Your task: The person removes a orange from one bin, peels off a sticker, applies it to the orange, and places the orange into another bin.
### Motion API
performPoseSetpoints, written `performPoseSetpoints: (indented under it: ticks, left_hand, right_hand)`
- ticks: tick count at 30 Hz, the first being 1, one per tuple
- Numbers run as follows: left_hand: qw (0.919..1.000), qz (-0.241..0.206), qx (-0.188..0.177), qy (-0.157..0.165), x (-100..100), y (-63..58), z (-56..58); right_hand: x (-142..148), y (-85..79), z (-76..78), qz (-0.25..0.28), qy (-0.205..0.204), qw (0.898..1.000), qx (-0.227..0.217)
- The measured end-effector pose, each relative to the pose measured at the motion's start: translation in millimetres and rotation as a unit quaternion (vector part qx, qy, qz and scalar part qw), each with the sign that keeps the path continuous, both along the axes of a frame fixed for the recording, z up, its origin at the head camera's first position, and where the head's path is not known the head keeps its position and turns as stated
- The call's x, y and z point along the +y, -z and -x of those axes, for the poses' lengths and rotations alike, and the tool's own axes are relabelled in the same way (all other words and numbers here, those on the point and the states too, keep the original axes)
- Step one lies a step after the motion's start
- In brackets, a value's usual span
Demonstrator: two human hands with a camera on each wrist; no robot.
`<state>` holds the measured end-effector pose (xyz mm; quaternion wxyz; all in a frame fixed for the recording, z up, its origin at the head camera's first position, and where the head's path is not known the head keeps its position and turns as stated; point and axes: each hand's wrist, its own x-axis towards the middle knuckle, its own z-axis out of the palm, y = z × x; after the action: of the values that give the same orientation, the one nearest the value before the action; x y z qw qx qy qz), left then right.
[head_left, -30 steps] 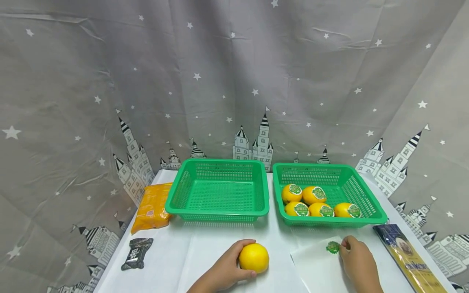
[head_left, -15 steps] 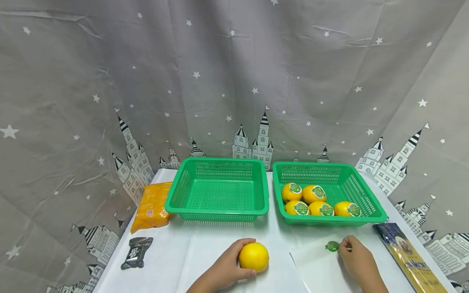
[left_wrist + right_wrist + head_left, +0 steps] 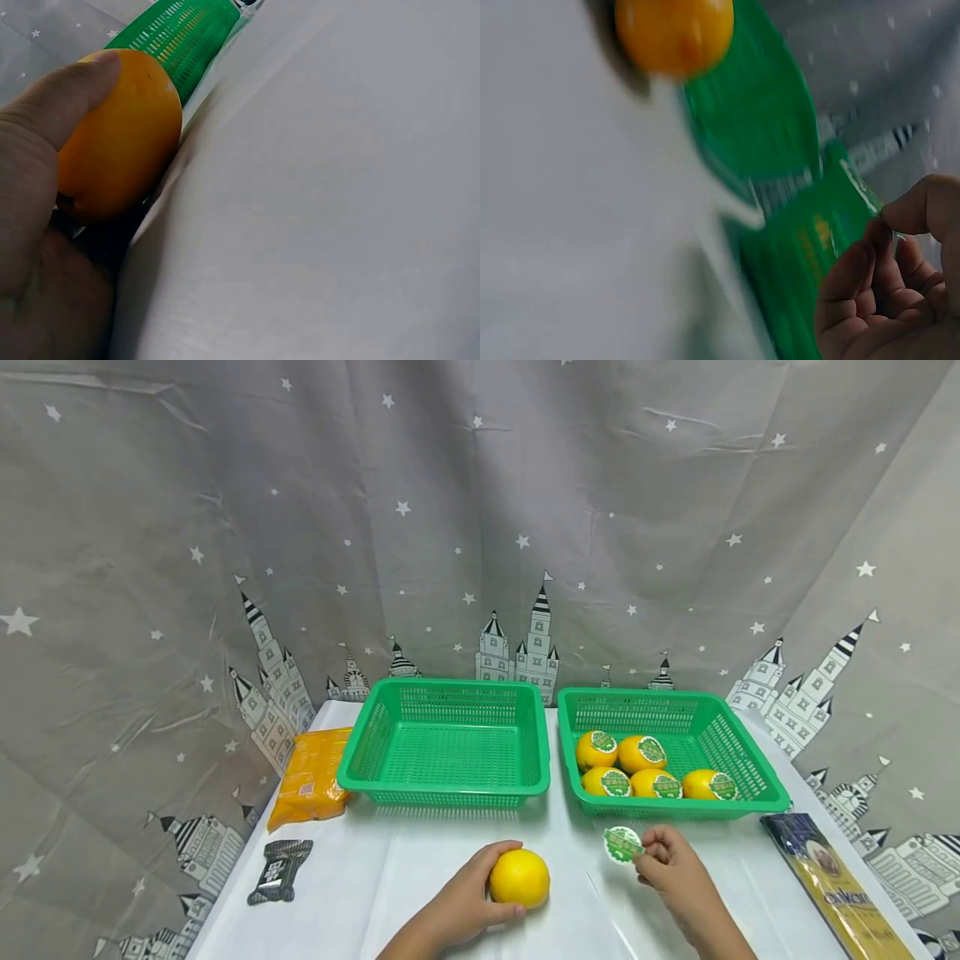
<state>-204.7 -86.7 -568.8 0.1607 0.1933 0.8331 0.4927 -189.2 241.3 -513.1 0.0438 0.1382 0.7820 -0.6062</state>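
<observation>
My left hand (image 3: pixel 467 902) grips a plain yellow-orange orange (image 3: pixel 519 878) at the front middle of the white table, fingers behind it and thumb in front. The left wrist view shows my thumb lying along the skin of the orange (image 3: pixel 127 135). To the right, my right hand (image 3: pixel 675 875) pinches the edge of a round green-and-white sticker (image 3: pixel 622 845) between thumb and fingertips, raised in front of the right basket. Seen nearly edge-on in the right wrist view, the sticker (image 3: pixel 861 187) sticks out from the pinch.
A green basket (image 3: pixel 444 795) stands at the back, left of a second green basket (image 3: pixel 675 808) holding several stickered oranges (image 3: pixel 642 753). An orange packet (image 3: pixel 309 781) and a small black packet (image 3: pixel 280 870) lie left. A blue-and-gold packet (image 3: pixel 832 885) lies right.
My right hand has lifted the sticker off the white sheet and carried it left toward the orange, its printed face now turned to the head camera. My left hand keeps its hold on the orange.
</observation>
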Motion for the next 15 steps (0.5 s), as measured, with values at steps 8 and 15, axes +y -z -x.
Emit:
performPoseSetpoints:
  ticks: [8,15]
  left_hand:
    - [0.9998,0.001,0.009,-0.018,3,-1.3,1.1]
    - [0.9998,-0.007,0.009,-0.019,5,-0.3,2.0]
  right_hand:
    - [-81,-8.7,1.0,0.101,-0.049,0.994,-0.017]
    - [-102,-1.3,1.8,0.031,-0.161,0.986,-0.001]
